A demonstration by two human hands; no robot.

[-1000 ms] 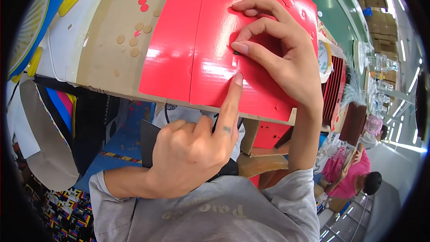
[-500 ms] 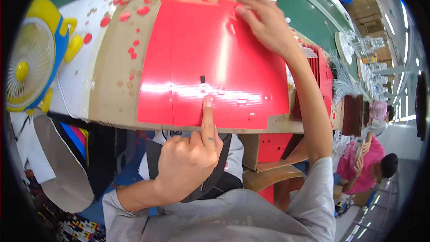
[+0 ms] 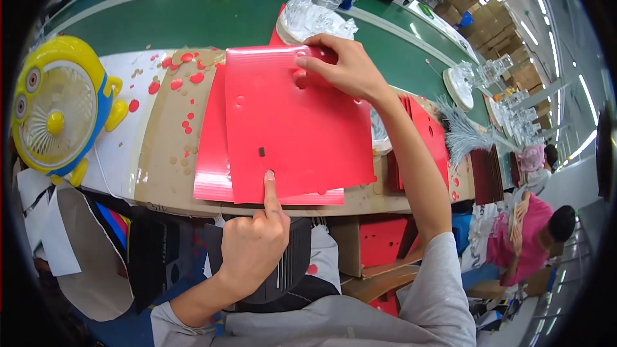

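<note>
A red plastic sheet [image 3: 289,115] with round cut-outs and a small dark rectangular slot is raised at a tilt over another red sheet [image 3: 211,154] on the table. At the far edge my right hand [image 3: 344,67] grips the upper sheet, its thumb on the front face and its fingers partly hidden behind. My left hand [image 3: 257,238] is at the near edge. Its index finger stretches out and presses at a small round cut-out; the other fingers are curled and hold nothing.
Red discs [image 3: 186,122] lie scattered on the brown cardboard [image 3: 154,154] at left, beside a yellow fan [image 3: 58,115]. Beyond runs a green conveyor belt [image 3: 173,26] carrying a clear-wrapped white piece [image 3: 315,19]. Red sheets [image 3: 421,135] stand at right; a person in pink [image 3: 530,238] sits farther off.
The upper sheet has come up off the lower one and shifted left, uncovering it. My left index finger has moved left and down on the sheet. The view has tilted farther outward.
</note>
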